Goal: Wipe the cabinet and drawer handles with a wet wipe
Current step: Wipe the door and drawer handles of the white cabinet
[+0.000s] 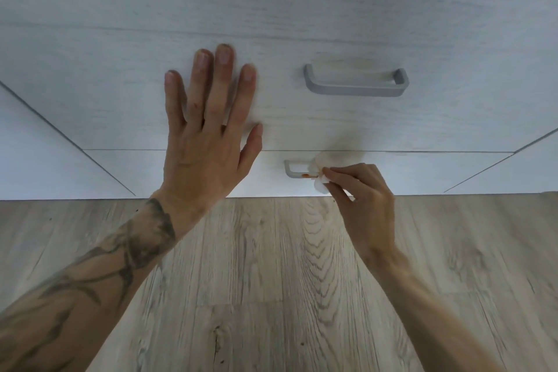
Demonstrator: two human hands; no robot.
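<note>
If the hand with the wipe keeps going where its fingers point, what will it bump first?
Probably the lower handle; the right hand pinches the wipe right beside it, though depth is hard to judge.

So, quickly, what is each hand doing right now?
Left hand: open, fingers straight, over the upper drawer front.
Right hand: pinches the wet wipe against the lower handle.
</note>
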